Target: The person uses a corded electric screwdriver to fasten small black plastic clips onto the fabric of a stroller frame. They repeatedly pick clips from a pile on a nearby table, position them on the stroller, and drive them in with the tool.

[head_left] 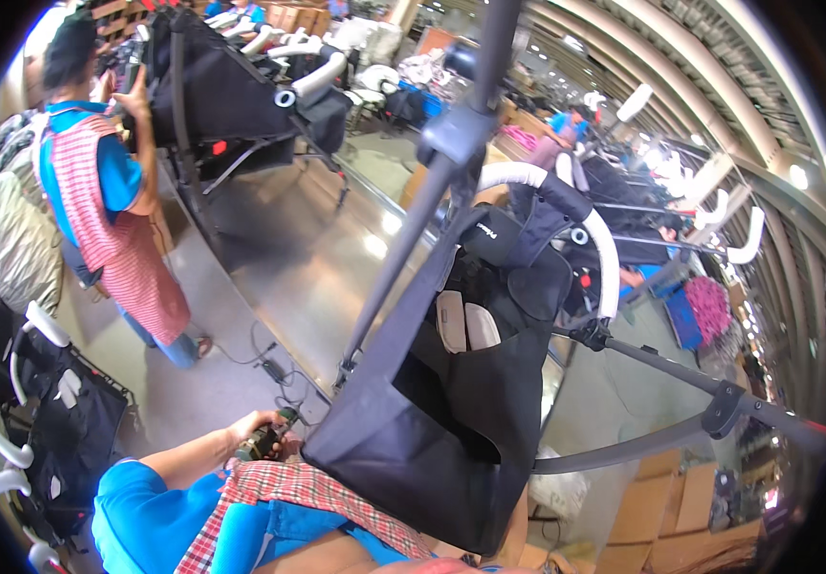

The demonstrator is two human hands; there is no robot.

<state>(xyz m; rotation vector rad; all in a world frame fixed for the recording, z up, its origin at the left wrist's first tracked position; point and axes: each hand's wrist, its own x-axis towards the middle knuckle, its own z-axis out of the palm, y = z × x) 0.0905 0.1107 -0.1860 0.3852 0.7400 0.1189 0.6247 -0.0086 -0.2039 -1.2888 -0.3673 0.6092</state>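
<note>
A stroller [403, 421] with a black fabric seat stands right in front of me, its grey frame tubes reaching up and to the right. White wrap covers its curved bar [607, 253], and two pale pads [467, 325] lie on the seat. My left hand [262, 430] is closed around a dark green power tool [260, 443], to the left of the seat fabric. On the other side, part of my right forearm [516, 526] shows beside the lower fabric edge. The stroller fabric hides my right hand.
A metal-topped conveyor line [293, 277] runs beyond the stroller. At the left a person [111, 191] works on another black stroller [226, 96]. More strollers [59, 421] with white-wrapped bars crowd the lower left. Cardboard boxes [657, 502] lie lower right; a cable [274, 368] hangs near the conveyor.
</note>
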